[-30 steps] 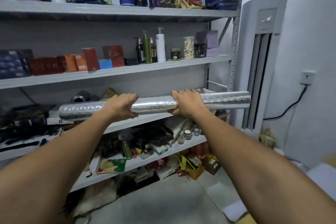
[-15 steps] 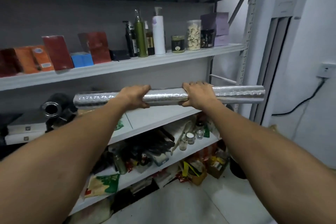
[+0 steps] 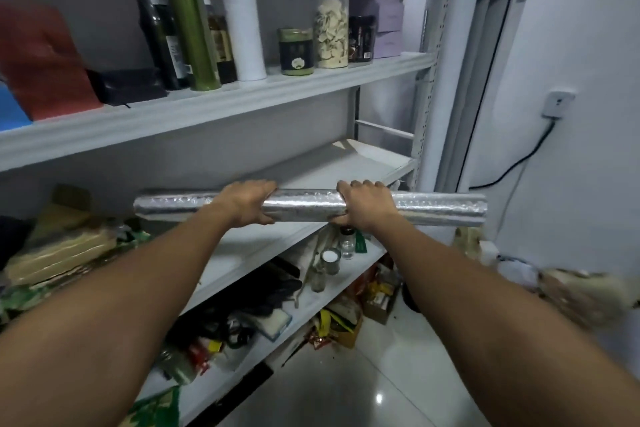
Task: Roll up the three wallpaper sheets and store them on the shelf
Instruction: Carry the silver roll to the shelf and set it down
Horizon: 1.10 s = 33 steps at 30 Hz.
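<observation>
Roll point(image 3: 304, 206) nearer shelf point(image 3: 346, 163), left grip point(image 3: 246, 202) and right grip point(image 3: 366, 205) around middle

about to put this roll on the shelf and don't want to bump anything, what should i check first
1. Grip: left hand and right hand each curl round the silver roll: ok.
2. Roll wound tight, no loose edge showing: ok.
3. Roll level, near horizontal: ok.
4. Landing spot: the shelf board behind the roll is bare: ok.
5. Right end versus the upright post: it sticks out past the post in this view, so probably shift left: not ok.
6. Room beside the packets at the left: cannot tell.
</observation>
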Each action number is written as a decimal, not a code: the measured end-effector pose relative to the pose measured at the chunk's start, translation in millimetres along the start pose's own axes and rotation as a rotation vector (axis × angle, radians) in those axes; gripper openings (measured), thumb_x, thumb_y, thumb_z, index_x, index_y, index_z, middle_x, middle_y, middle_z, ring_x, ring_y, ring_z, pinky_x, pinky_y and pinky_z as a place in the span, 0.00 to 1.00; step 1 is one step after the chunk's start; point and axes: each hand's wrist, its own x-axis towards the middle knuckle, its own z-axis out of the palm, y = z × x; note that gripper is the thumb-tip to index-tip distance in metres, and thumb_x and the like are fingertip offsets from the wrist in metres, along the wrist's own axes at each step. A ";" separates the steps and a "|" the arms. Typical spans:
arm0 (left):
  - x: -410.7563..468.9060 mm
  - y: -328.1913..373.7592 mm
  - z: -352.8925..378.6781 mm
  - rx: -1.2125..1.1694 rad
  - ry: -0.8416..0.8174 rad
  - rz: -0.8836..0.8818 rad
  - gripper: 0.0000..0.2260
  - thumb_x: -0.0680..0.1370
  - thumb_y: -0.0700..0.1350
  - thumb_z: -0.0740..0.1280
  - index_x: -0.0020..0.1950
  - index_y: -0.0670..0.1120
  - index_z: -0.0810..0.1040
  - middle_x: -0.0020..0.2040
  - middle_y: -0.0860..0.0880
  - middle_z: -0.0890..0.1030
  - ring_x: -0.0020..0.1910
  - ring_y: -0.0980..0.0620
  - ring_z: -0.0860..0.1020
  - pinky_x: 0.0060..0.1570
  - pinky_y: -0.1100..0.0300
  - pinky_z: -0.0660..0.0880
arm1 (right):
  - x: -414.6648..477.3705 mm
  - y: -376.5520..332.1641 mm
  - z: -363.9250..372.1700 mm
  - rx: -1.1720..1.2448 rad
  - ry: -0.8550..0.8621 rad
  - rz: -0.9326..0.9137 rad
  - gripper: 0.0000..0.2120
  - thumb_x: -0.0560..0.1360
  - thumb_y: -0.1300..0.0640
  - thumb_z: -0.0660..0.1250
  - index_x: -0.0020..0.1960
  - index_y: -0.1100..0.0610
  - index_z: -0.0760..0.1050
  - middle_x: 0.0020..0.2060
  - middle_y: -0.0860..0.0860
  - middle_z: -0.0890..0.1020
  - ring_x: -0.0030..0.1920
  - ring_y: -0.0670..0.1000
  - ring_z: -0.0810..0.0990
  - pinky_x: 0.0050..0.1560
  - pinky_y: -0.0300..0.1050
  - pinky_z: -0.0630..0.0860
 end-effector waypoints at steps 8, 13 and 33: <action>122.0 4.6 52.9 -0.119 -0.026 0.056 0.21 0.71 0.52 0.72 0.61 0.52 0.71 0.57 0.51 0.78 0.53 0.50 0.77 0.45 0.60 0.67 | 77.6 68.7 66.7 -0.006 -0.067 0.043 0.28 0.71 0.35 0.65 0.60 0.55 0.67 0.52 0.54 0.78 0.53 0.55 0.76 0.56 0.51 0.70; 197.0 6.3 88.6 -0.150 -0.065 -0.031 0.22 0.72 0.53 0.71 0.63 0.52 0.69 0.59 0.50 0.78 0.55 0.49 0.76 0.46 0.57 0.69 | 145.9 120.1 109.8 -0.030 -0.055 -0.024 0.29 0.71 0.35 0.65 0.62 0.54 0.67 0.53 0.53 0.78 0.53 0.55 0.76 0.55 0.50 0.71; 340.9 -17.0 192.7 -0.166 -0.187 -0.392 0.24 0.73 0.53 0.69 0.65 0.48 0.67 0.61 0.47 0.74 0.59 0.46 0.73 0.57 0.52 0.67 | 347.1 188.3 234.3 0.025 -0.077 -0.407 0.29 0.72 0.36 0.65 0.62 0.56 0.68 0.55 0.53 0.78 0.55 0.55 0.76 0.54 0.48 0.69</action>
